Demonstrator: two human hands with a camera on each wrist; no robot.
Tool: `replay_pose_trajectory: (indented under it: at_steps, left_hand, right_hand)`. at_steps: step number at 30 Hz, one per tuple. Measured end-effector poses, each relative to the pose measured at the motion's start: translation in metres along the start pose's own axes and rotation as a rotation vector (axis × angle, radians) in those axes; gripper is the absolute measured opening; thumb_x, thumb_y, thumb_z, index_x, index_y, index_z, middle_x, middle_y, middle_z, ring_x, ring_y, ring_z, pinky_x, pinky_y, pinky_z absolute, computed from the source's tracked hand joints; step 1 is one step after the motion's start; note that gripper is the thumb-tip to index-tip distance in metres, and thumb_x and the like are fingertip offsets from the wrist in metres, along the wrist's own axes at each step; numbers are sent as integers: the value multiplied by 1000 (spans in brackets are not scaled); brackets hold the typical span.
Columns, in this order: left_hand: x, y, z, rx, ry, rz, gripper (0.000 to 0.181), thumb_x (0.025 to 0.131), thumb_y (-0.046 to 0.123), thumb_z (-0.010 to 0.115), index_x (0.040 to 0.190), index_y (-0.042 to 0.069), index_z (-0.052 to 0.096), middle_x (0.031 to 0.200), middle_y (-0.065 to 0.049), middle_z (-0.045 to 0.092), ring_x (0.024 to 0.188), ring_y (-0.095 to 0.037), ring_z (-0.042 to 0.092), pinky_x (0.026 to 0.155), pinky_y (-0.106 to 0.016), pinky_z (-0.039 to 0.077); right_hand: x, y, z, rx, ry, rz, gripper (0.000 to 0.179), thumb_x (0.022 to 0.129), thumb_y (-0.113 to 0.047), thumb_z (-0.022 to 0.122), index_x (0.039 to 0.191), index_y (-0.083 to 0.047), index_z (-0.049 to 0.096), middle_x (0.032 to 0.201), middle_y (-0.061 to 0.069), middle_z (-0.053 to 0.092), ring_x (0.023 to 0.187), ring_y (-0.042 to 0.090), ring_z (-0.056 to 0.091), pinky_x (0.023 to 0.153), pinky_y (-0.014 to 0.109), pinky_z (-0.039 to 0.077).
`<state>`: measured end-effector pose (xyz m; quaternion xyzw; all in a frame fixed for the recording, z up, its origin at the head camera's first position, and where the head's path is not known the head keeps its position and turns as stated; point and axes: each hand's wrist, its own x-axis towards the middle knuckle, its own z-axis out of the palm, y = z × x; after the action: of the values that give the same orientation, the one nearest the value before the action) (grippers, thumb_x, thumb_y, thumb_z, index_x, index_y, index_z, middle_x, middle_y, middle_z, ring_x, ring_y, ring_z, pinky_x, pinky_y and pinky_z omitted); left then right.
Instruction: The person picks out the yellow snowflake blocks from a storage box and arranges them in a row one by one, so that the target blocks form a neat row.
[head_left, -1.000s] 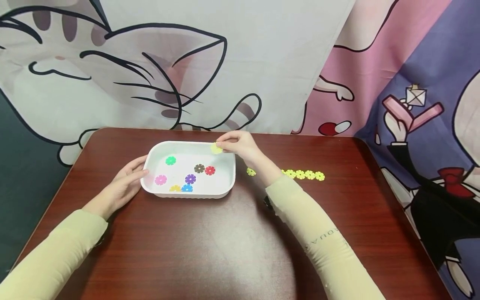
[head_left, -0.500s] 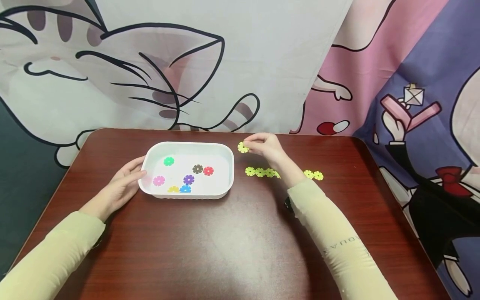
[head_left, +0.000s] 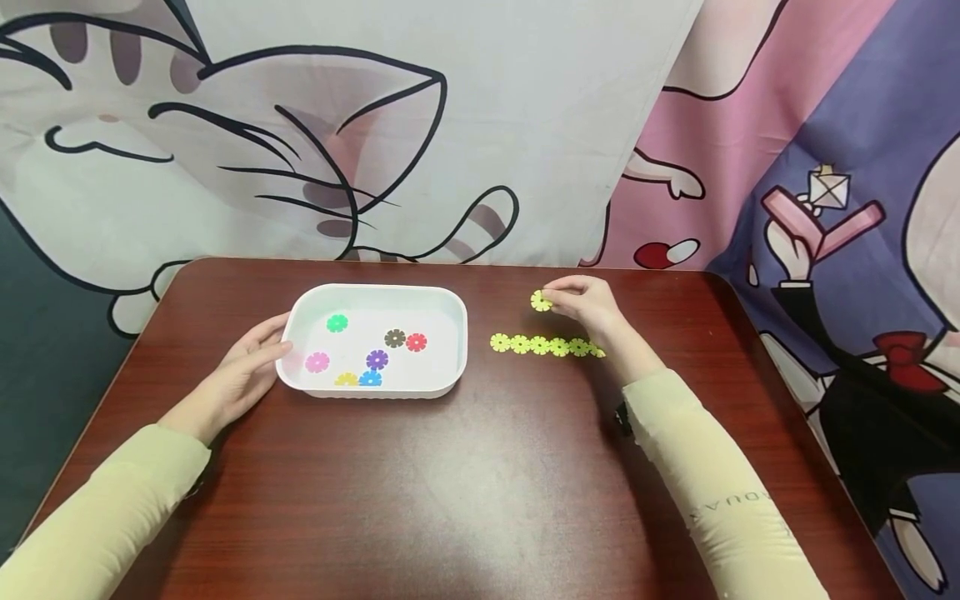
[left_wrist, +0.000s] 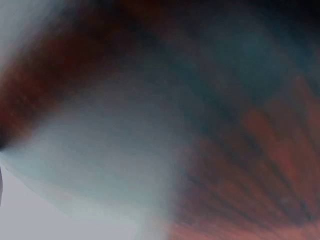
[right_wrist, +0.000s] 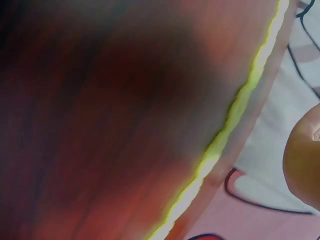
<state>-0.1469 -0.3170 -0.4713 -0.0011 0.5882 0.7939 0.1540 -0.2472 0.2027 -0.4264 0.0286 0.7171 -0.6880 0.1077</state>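
Observation:
My left hand (head_left: 243,367) holds the white plastic tray (head_left: 446,333) by its left end, thumb at the rim and fingers along the outer wall. My right hand (head_left: 592,310) pinches a yellow flower-shaped disc (head_left: 539,301) between thumb and fingertips. It hovers behind a straight row of yellow flower discs (head_left: 558,347) lying edge to edge on the table; the wrist hides the row's right end. In the right wrist view the row (right_wrist: 239,106) runs diagonally, and part of the right hand (right_wrist: 302,162) shows at the right edge. The left wrist view is blurred.
Inside the tray lie single flower discs: green (head_left: 337,323), pink (head_left: 317,362), brown (head_left: 395,338), red (head_left: 416,342), purple (head_left: 377,359), blue (head_left: 371,378) and orange-yellow (head_left: 347,379). The brown wooden table (head_left: 450,483) meets a cartoon-printed cloth (head_left: 570,125) behind.
My right hand has carried the yellow disc from over the tray's back right corner rightward, to behind the row. The left hand stays on the tray.

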Motion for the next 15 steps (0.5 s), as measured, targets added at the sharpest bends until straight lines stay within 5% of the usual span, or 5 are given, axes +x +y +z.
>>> replay_pose_trajectory:
  at_steps: [15]
  left_hand:
    - [0, 1, -1, -14, -11, 2, 47, 108, 4, 54, 150, 20, 40, 165, -5, 29, 127, 5, 56, 102, -10, 51]
  right_hand:
    - [-25, 14, -71, 37, 54, 10, 22, 99, -1, 72, 88, -18, 81, 86, -10, 78, 80, 1, 74, 80, 19, 63]
